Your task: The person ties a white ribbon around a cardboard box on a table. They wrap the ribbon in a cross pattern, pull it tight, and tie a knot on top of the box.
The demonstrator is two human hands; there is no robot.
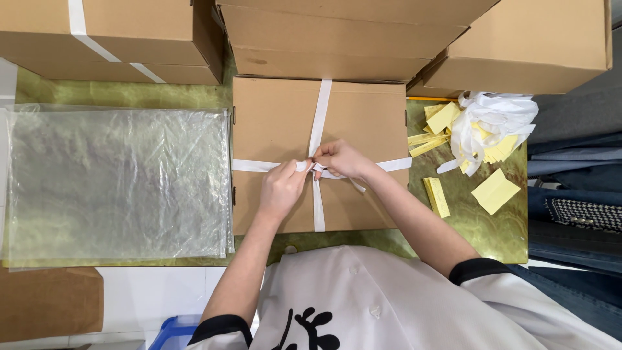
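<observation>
Two hands meet at the middle of a flat cardboard box (pixel 285 123), which lies on a green marbled tabletop (pixel 492 233) just in front of the person, between its left and right edges. A white ribbon (pixel 319 110) runs lengthwise and crosswise over the lid, and the two bands cross where the hands work. The left hand (pixel 282 188) has its fingers closed narrowly on the ribbon at the crossing; the right hand (pixel 340 159) pinches the same spot from the other side, a short loose tail trailing toward the box's right edge. This looks like the knotting step: the bands are already laid round the box and the ends are being tied. Drawing the knot tight would call for both ends kept taut, so that the cross stays centred. A stack of clear plastic bags (pixel 116 181) lies toward the left edge; yellow paper slips (pixel 495 191) and a heap of spare white ribbon (pixel 495 120) sit near the right edge; larger cartons (pixel 343 39) line the far edge.
</observation>
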